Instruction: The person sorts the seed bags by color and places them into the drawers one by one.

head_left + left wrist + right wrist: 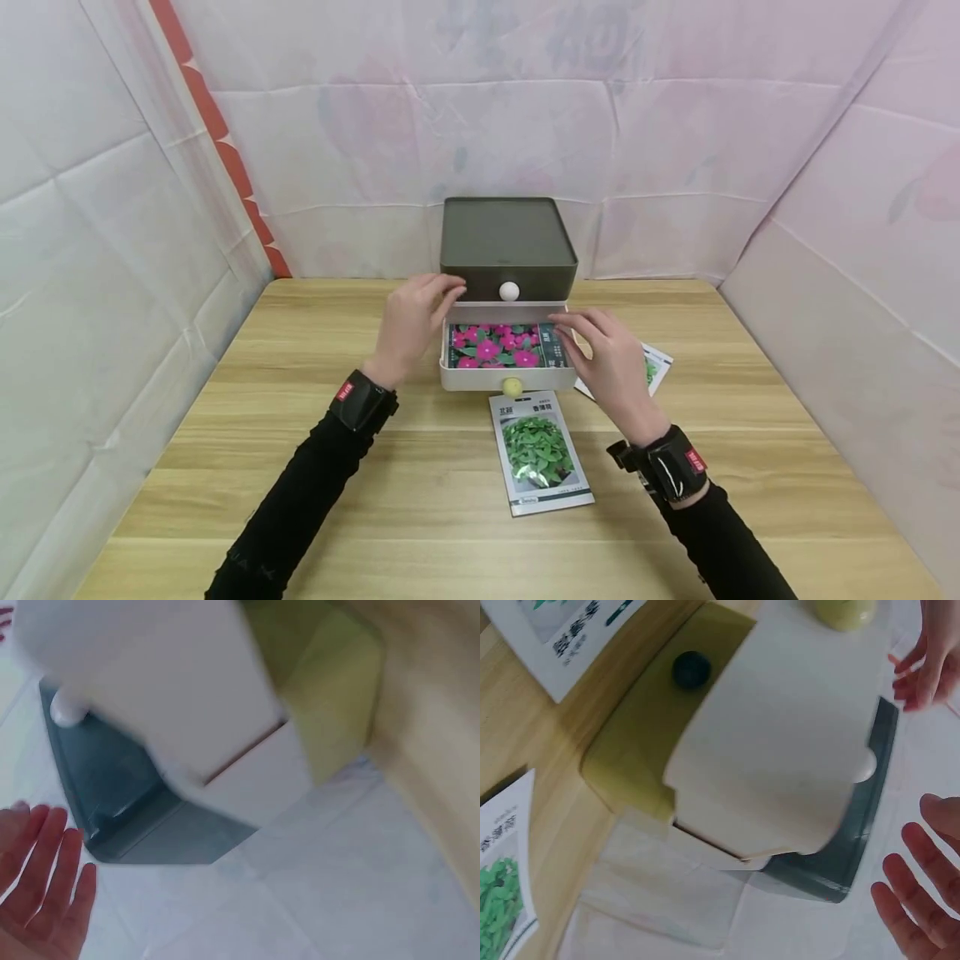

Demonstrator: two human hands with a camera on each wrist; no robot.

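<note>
Packet in the drawer: a flat seed packet printed with pink flowers and green leaves [495, 346] lies face up in the pulled-out white drawer [480, 382], filling most of it.
Drawer unit: a small stacked plastic drawer box with a dark grey top tier [507, 236] and a white round knob [508, 291], at the table's 12 o'clock; the open drawer has a yellow round knob [512, 387] on its front.
Left hand [411, 323]: at the packet's 9 o'clock, fingers relaxed and a little apart, tips at the grey tier's lower left corner; whether they touch it cannot be told. It holds nothing.
Right hand [609, 358]: at the packet's 3 o'clock, fingers spread and nearly straight, tips over the drawer's right rim and the packet's dark edge; gripping nothing.
Nearby packets: a seed packet showing green leaves [542, 452] at the drawer's 6 o'clock on the light wooden table [225, 433]; another packet [654, 367] partly hidden under the right hand.
Surround: pale quilted cloth walls [97, 250].
</note>
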